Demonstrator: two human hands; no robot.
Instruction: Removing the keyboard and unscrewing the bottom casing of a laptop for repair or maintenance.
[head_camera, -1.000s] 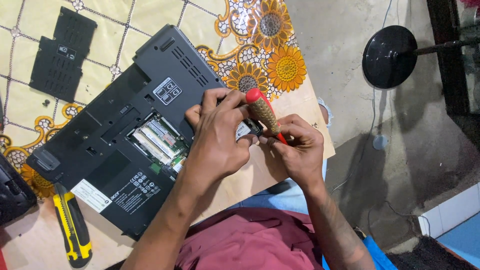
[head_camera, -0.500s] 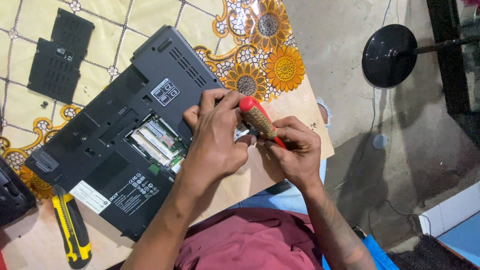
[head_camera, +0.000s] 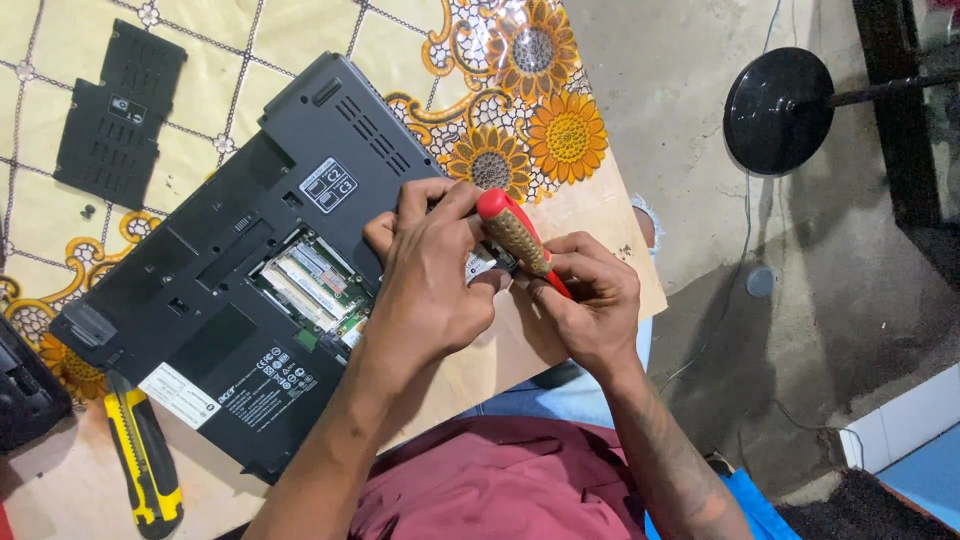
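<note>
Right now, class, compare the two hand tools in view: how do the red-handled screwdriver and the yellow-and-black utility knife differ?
The screwdriver is gripped in the right hand and steadied by the left hand at the laptop's edge; the utility knife lies untouched on the table. The screwdriver's handle is red and brownish; the utility knife is yellow and black. The screwdriver tilts; the utility knife lies flat. Both are hand tools.

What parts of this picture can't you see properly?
Head view only:
- Tip of the red-handled screwdriver: hidden behind the left hand and right hand.
- Laptop corner being worked on: covered by both hands.
- Black object at the left: cut off by the edge.
- Yellow utility knife: lower end reaches the bottom edge.
- Memory slot details: too small.
</note>
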